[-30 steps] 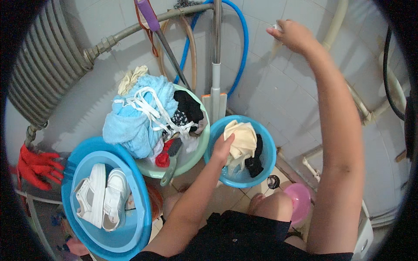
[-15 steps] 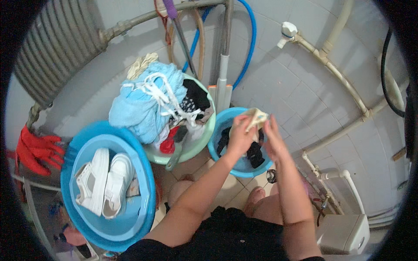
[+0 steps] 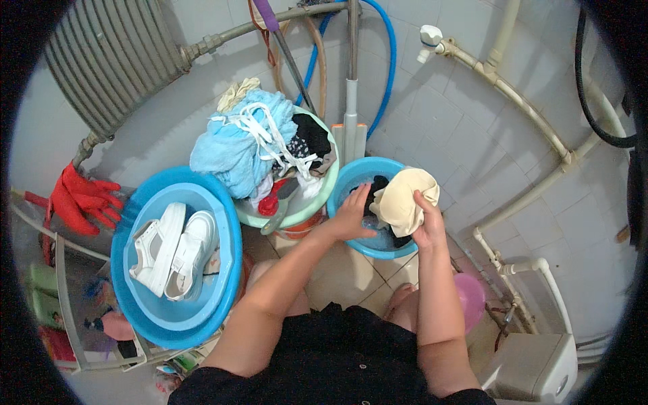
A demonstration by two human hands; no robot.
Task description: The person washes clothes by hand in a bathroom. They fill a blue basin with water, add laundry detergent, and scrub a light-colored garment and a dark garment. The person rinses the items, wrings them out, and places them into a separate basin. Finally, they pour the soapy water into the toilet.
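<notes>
Over the small blue basin [image 3: 345,177], your right grip [image 3: 430,226] is closed on the edge of a cream cloth [image 3: 405,198], holding it above the black cloth [image 3: 379,184] and water [image 3: 383,241] inside. Your left grip [image 3: 349,218] is spread wide with nothing held, at the basin's left side; whether its fingers touch the black cloth, I cannot tell.

Beyond your left forearm stands a pale green basin [image 3: 320,201], heaped with a light blue towel [image 3: 226,155], white straps [image 3: 266,131], a red item [image 3: 268,202] and a brush [image 3: 273,219]. Farther to your left, a large blue basin [image 3: 179,175] carries a lighter blue basin [image 3: 185,318], nested within it, where two white shoes [image 3: 192,253] lie side by side. Right of your right forearm, a pink basin [image 3: 470,300] is partly hidden. At far left hangs a red glove [image 3: 84,202].
</notes>
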